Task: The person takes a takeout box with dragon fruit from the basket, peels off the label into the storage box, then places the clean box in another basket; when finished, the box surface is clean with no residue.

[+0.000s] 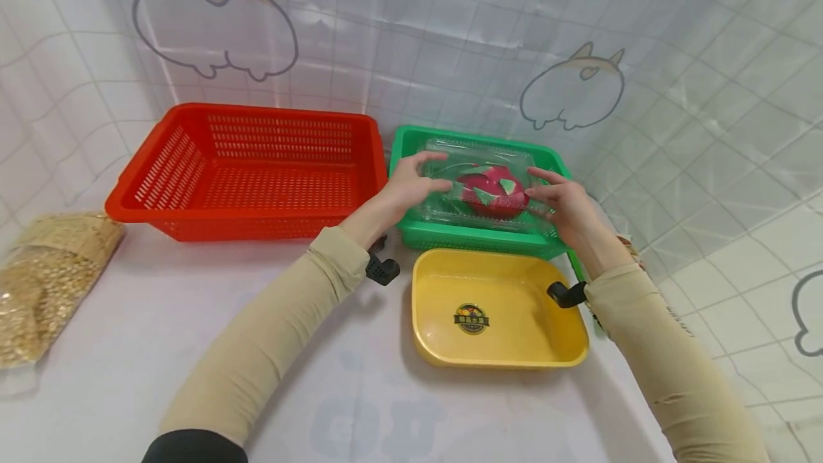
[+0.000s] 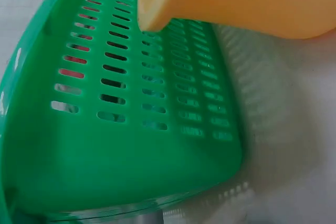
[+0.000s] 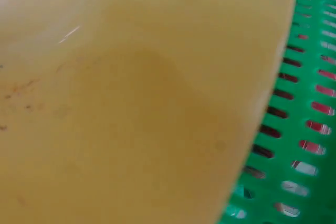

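Note:
In the head view a green basket [image 1: 450, 236] stands at the back right. A clear plastic box [image 1: 444, 150] lies in it, and a pink-red dragon fruit [image 1: 494, 188] with pale green scales shows through or beside its plastic. My left hand [image 1: 414, 181] reaches over the box's left side, thumb and forefinger apart and extended. At the right side, near the fruit, is my right hand [image 1: 561, 202], its fingers spread and pointing left. Whether the fingertips touch the plastic I cannot tell. Both wrist views miss the fingers' work; the left one shows the slotted basket wall [image 2: 121, 145].
A yellow tray [image 1: 501, 349] with a round sticker sits just in front of the green basket, under my right wrist. To the left stands a red basket [image 1: 257, 214]. A bag of grain-like filling [image 1: 54, 270] lies at the far left. A tiled-pattern sheet rises behind.

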The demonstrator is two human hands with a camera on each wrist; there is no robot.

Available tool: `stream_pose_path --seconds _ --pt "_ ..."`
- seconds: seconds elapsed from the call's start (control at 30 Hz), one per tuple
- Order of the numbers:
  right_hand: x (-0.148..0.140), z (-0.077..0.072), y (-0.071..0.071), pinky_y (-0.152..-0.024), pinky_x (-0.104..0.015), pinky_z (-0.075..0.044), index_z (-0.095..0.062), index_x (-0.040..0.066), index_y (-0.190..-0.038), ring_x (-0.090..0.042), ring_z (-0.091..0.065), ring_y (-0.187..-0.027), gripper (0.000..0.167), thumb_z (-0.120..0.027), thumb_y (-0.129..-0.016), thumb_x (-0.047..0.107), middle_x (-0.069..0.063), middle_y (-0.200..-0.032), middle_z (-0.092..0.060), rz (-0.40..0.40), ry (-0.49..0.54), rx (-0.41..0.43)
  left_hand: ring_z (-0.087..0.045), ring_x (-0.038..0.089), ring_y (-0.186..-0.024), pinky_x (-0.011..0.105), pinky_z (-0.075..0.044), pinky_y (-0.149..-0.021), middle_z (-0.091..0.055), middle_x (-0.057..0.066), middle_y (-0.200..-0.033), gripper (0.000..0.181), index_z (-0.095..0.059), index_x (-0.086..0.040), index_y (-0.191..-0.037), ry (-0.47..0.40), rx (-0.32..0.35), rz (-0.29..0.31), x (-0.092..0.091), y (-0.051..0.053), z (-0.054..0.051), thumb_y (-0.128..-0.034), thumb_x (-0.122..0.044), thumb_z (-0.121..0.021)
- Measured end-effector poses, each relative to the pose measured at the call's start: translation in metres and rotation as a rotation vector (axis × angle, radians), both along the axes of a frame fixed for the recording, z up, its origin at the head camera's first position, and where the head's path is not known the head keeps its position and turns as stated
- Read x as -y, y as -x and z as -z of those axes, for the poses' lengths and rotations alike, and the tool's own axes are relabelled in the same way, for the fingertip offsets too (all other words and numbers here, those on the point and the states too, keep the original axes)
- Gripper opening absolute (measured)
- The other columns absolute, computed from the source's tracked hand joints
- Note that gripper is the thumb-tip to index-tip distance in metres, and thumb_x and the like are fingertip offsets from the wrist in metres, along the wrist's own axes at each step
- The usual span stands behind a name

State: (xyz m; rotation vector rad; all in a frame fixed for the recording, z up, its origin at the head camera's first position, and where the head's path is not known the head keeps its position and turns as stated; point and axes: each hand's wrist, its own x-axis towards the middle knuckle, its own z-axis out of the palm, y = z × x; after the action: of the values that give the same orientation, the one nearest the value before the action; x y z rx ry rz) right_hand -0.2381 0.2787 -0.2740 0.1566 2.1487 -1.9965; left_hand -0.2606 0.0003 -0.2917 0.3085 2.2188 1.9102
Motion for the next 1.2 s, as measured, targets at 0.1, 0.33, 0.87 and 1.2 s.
stream_pose_path --seconds 0.1,0.33,0.87,1.2 --pt "-0.002 0.004 0.003 -0.124 -0.05 -0.019 -0.031 0.015 -0.158 -0.03 -0.02 -0.15 0.06 -0.05 -0.102 0.008 -0.005 -0.167 -0.014 -0.009 -0.034 -0.007 -0.039 0.032 -0.136 0.047 -0.043 -0.109 -0.031 0.004 -0.16 0.06 -0.049 -0.016 -0.147 0.049 0.018 0.032 -0.002 0.003 0.001 -0.0913 -0.012 -0.071" --pt "-0.003 0.013 0.011 -0.125 -0.05 -0.016 -0.028 0.014 -0.159 -0.029 -0.015 -0.153 0.065 -0.053 -0.099 0.004 -0.005 -0.168 -0.006 -0.035 -0.05 0.001 -0.029 0.029 -0.143 0.05 -0.039 -0.113 -0.023 0.007 -0.162 0.077 -0.041 -0.016 -0.151 0.147 0.075 0.101 -0.01 0.01 0.004 -0.0848 -0.018 -0.079" --pt "-0.004 0.022 0.018 -0.124 -0.051 -0.017 -0.028 0.016 -0.159 -0.032 -0.024 -0.147 0.065 -0.052 -0.101 0.001 -0.012 -0.167 -0.007 -0.02 -0.131 0.017 -0.029 0.031 -0.144 0.05 -0.038 -0.113 -0.024 0.01 -0.163 0.094 -0.029 -0.016 -0.156 0.245 0.073 0.167 -0.017 0.011 0.011 -0.0806 -0.015 -0.084" --pt "-0.006 0.024 0.019 -0.123 -0.054 -0.017 -0.03 0.015 -0.158 -0.027 -0.007 -0.155 0.064 -0.058 -0.1 0.008 -0.005 -0.169 0.002 0.009 -0.151 0.008 0.005 0.029 -0.155 0.053 -0.024 -0.121 -0.007 0.009 -0.168 0.091 -0.021 -0.02 -0.159 0.365 0.051 0.14 -0.02 0.011 0.011 -0.0884 -0.028 -0.077"
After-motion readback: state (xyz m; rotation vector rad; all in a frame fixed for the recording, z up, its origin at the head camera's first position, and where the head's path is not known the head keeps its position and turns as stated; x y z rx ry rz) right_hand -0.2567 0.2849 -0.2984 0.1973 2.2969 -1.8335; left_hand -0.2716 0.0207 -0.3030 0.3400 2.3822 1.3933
